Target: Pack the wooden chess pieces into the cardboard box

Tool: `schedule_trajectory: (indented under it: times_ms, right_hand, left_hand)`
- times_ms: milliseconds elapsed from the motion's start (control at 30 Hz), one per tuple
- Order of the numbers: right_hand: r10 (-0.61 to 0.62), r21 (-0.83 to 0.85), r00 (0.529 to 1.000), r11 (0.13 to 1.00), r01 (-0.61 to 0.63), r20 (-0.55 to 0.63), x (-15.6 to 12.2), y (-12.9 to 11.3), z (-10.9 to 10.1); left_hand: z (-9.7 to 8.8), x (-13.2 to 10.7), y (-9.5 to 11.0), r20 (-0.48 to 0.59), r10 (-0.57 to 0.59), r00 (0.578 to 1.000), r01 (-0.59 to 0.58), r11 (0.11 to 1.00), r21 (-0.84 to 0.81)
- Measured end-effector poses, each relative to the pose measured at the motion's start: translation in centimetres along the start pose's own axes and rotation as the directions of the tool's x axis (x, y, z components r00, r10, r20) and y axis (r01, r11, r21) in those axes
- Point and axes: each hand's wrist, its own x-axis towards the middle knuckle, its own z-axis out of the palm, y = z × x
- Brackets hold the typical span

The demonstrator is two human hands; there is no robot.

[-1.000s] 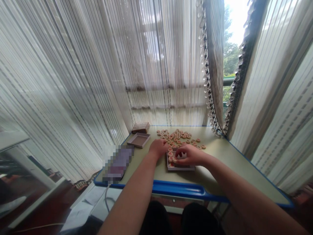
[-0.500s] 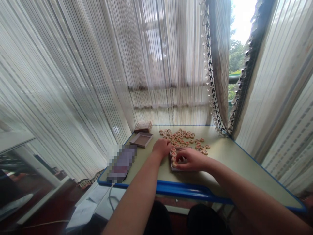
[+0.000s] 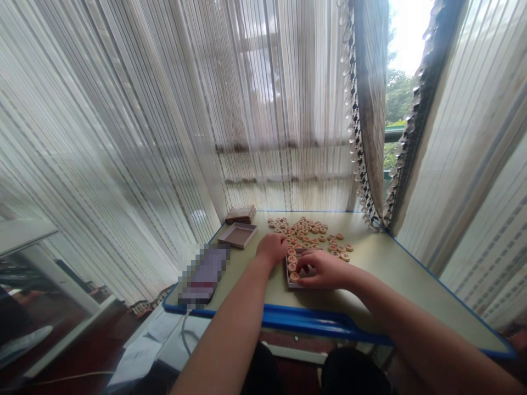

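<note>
Several round wooden game pieces (image 3: 307, 227) with red markings lie scattered on a beige table (image 3: 382, 263). A shallow white box tray (image 3: 290, 283) near the front holds a column of the same pieces (image 3: 292, 260). My right hand (image 3: 323, 270) rests over the tray with its fingers curled in a pinch; what it holds is hidden. My left hand (image 3: 270, 248) sits at the tray's far left corner, fingers curled against the loose pieces.
An empty box lid (image 3: 237, 235) and a closed brown box (image 3: 240, 214) stand at the table's back left. A blurred flat object (image 3: 201, 274) lies at the front left corner. Striped curtains (image 3: 247, 109) surround the table. The blue table edge (image 3: 304, 318) is near my knees.
The view has shifted slightly right and up since a second ago. My right hand has settled lower onto the tray. My left hand stays at the tray's corner.
</note>
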Motion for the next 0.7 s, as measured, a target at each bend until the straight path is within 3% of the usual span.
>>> schedule_trajectory:
  times_ms: [533, 700]
  right_hand:
    - [0.02, -0.037, 0.998, 0.999, -0.023, -0.057, -0.2, 0.6, -0.3]
    - [0.096, -0.082, 0.978, 0.99, -0.113, -0.186, -0.1, 1.3, -0.4]
  left_hand:
    - [0.5, 0.2, -0.4, -0.031, 0.066, 0.997, -0.065, 0.997, 0.034]
    - [0.9, 0.4, -0.7, -0.071, 0.09, 0.993, -0.087, 0.996, 0.035]
